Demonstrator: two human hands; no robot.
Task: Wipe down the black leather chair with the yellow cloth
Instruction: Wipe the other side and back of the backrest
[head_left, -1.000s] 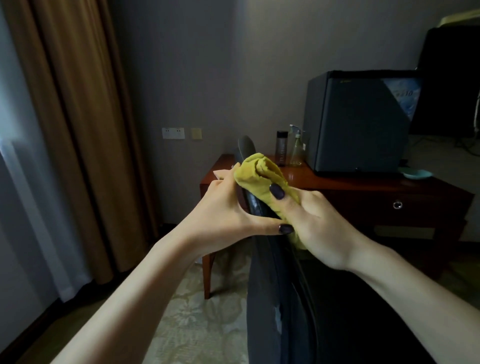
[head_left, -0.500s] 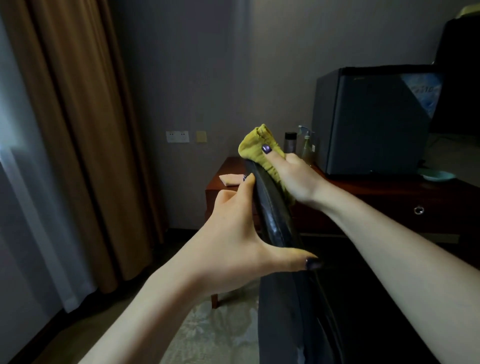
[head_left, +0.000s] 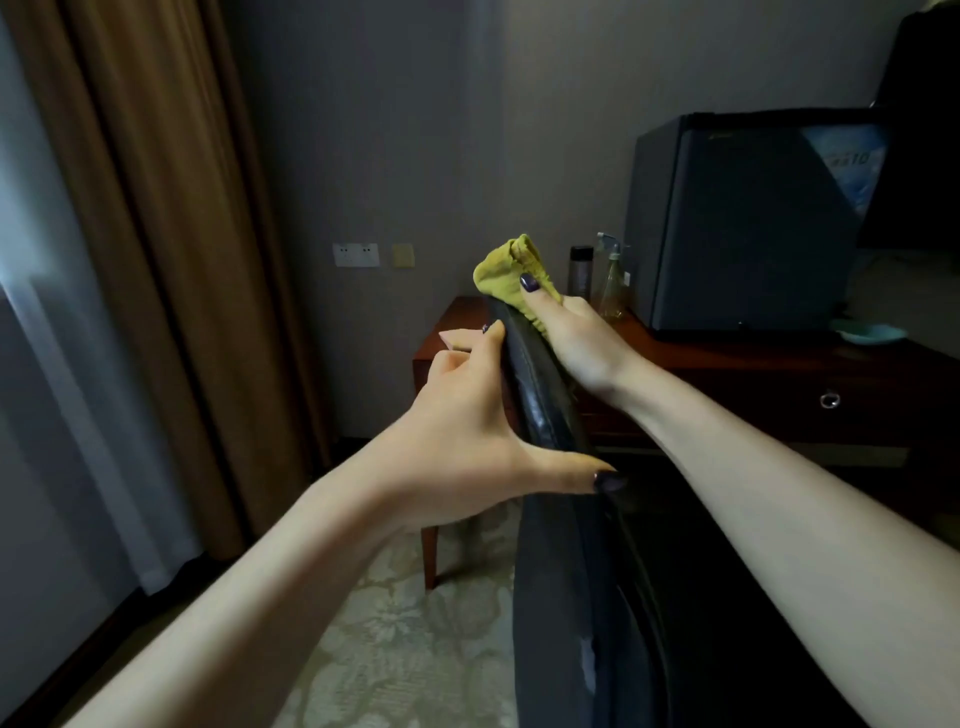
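The black leather chair (head_left: 550, 415) shows its backrest edge-on, running from the centre down to the bottom of the view. My right hand (head_left: 576, 343) grips the bunched yellow cloth (head_left: 506, 270) and presses it over the far top end of that edge. My left hand (head_left: 478, 441) clasps the backrest lower down, fingers on its left face and thumb across the edge. The chair's seat is lost in dark shadow at the lower right.
A red-brown wooden desk (head_left: 727, 364) stands behind the chair with a dark mini fridge (head_left: 743, 228), a spray bottle (head_left: 613, 280), a dark flask (head_left: 580, 270) and a teal dish (head_left: 867, 332). Brown curtains (head_left: 171, 260) hang at left over patterned carpet (head_left: 415, 623).
My right hand has slid the cloth up along the backrest edge from the middle to its far top end. My left hand has shifted lower on the backrest and stays there.
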